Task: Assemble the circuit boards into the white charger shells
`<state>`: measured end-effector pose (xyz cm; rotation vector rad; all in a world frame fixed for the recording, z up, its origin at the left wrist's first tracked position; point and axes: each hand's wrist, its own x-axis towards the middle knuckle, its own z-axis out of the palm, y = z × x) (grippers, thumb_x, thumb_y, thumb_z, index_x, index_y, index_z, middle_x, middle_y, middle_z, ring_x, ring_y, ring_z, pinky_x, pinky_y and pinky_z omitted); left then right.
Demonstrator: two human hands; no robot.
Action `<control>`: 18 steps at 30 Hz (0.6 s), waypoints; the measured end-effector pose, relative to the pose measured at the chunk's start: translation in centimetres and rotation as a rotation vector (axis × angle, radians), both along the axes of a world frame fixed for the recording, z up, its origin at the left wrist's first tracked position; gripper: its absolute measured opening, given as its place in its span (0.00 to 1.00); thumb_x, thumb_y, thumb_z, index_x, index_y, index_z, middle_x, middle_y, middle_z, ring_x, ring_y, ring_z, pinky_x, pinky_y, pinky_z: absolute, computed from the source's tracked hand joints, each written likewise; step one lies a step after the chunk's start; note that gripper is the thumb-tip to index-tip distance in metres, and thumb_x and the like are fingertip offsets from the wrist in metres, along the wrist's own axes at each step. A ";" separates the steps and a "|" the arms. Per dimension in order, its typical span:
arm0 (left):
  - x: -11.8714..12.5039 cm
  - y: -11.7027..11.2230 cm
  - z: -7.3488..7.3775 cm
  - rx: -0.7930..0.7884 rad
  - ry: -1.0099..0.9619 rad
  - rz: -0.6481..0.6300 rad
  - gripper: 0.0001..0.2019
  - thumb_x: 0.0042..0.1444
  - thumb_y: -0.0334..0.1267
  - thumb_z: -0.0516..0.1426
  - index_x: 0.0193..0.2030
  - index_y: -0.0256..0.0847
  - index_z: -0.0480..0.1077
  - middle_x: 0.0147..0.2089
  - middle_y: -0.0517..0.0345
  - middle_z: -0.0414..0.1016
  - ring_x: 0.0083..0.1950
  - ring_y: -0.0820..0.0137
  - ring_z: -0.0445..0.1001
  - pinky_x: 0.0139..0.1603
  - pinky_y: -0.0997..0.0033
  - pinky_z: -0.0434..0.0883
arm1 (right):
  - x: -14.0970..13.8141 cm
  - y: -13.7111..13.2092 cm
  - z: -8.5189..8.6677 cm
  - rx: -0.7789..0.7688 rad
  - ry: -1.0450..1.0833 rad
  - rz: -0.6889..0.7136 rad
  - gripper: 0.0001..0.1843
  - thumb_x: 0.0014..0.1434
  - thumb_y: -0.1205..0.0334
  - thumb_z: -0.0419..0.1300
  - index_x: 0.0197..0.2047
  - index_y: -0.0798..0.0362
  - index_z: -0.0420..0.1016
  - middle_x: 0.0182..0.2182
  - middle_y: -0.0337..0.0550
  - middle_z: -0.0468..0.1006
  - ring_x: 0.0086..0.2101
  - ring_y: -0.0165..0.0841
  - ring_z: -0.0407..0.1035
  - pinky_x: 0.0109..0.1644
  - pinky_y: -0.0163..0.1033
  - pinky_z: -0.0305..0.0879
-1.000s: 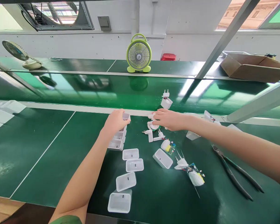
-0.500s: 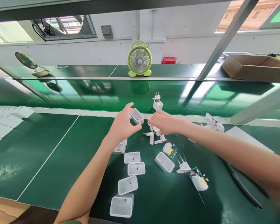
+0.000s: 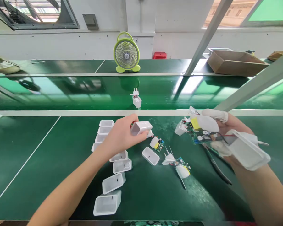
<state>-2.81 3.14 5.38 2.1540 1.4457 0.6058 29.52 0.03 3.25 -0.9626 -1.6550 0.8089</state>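
Observation:
My left hand [image 3: 119, 135] is closed round a white charger shell [image 3: 141, 127], held just above the green mat near its middle. My right hand [image 3: 223, 133], with white finger cots, is raised at the right and grips a charger circuit board [image 3: 201, 128] with a yellow part, wired to a white plug cap [image 3: 247, 150]. A curved row of several empty white shells [image 3: 116, 165] lies under and below my left arm. Two more loose boards with plug caps [image 3: 176, 164] and one shell [image 3: 150, 155] lie between the hands.
Black pliers [image 3: 215, 163] lie on the mat under my right wrist. An assembled charger [image 3: 136, 99] stands on the glossy green conveyor beyond the white rail. A green fan [image 3: 126, 53], a red object [image 3: 159, 55] and a cardboard box [image 3: 235, 62] sit on the far shelf.
My right hand lifted a board with its plug cap from the pile and drew it back to the right. My left hand carried the shell slightly right and lower; the view panned right.

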 end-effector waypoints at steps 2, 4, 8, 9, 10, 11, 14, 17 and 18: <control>1.3 0.6 -0.1 -0.051 0.099 -0.011 0.18 0.60 0.51 0.59 0.32 0.44 0.57 0.27 0.64 0.62 0.28 0.70 0.61 0.29 0.68 0.58 | 1.1 -1.2 -0.4 -0.024 0.115 -0.025 0.34 0.51 0.47 0.73 0.60 0.41 0.75 0.51 0.49 0.79 0.45 0.47 0.78 0.41 0.48 0.79; 3.5 0.8 -0.1 -0.054 0.188 -0.085 0.16 0.62 0.51 0.58 0.34 0.44 0.58 0.30 0.62 0.66 0.29 0.68 0.65 0.28 0.68 0.59 | 2.2 -1.9 -1.0 -0.036 0.196 -0.055 0.33 0.50 0.48 0.74 0.59 0.41 0.76 0.49 0.49 0.79 0.46 0.48 0.77 0.46 0.51 0.79; 9.4 0.3 -0.9 -0.064 0.313 -0.297 0.09 0.66 0.43 0.53 0.49 0.43 0.63 0.40 0.54 0.72 0.33 0.62 0.75 0.30 0.66 0.64 | 4.6 -2.8 -2.8 0.004 0.226 -0.158 0.35 0.49 0.46 0.74 0.59 0.40 0.75 0.51 0.48 0.78 0.49 0.50 0.76 0.53 0.57 0.77; 11.0 0.2 -1.4 -0.068 0.342 -0.333 0.09 0.67 0.41 0.51 0.51 0.42 0.63 0.43 0.52 0.72 0.34 0.61 0.77 0.30 0.65 0.66 | 5.1 -3.0 -3.2 0.020 0.217 -0.177 0.34 0.50 0.46 0.74 0.60 0.40 0.74 0.52 0.47 0.77 0.50 0.50 0.76 0.54 0.58 0.77; 12.4 0.1 -1.9 -0.072 0.366 -0.356 0.10 0.67 0.38 0.50 0.52 0.41 0.64 0.45 0.49 0.72 0.35 0.59 0.78 0.31 0.64 0.67 | 5.5 -3.3 -3.6 0.035 0.206 -0.190 0.34 0.51 0.46 0.73 0.60 0.39 0.73 0.53 0.47 0.77 0.51 0.50 0.75 0.55 0.59 0.76; 13.5 0.2 -2.5 -0.075 0.383 -0.367 0.09 0.67 0.37 0.50 0.51 0.40 0.65 0.47 0.47 0.71 0.36 0.58 0.79 0.32 0.63 0.68 | 5.8 -3.5 -3.9 0.040 0.193 -0.195 0.34 0.52 0.46 0.72 0.61 0.38 0.72 0.54 0.46 0.77 0.53 0.51 0.75 0.56 0.61 0.75; 15.6 0.7 -4.1 -0.135 0.396 -0.381 0.11 0.63 0.41 0.57 0.48 0.36 0.67 0.51 0.41 0.69 0.37 0.55 0.80 0.32 0.61 0.71 | 6.2 -4.1 -4.5 -0.007 0.206 -0.219 0.34 0.54 0.44 0.70 0.62 0.38 0.70 0.57 0.46 0.75 0.57 0.52 0.72 0.60 0.63 0.73; 15.6 1.7 -4.9 -0.224 0.381 -0.436 0.24 0.52 0.46 0.67 0.50 0.37 0.67 0.53 0.44 0.70 0.40 0.56 0.80 0.33 0.62 0.74 | 5.7 -4.3 -4.8 -0.087 0.287 -0.245 0.34 0.53 0.44 0.70 0.61 0.40 0.70 0.58 0.47 0.74 0.59 0.51 0.70 0.58 0.60 0.74; 15.5 2.0 -5.0 -0.246 0.367 -0.458 0.26 0.49 0.45 0.69 0.52 0.38 0.67 0.52 0.46 0.71 0.43 0.56 0.80 0.36 0.62 0.75 | 5.5 -4.2 -4.9 -0.113 0.319 -0.251 0.33 0.53 0.45 0.71 0.60 0.41 0.71 0.58 0.48 0.74 0.59 0.50 0.70 0.57 0.57 0.76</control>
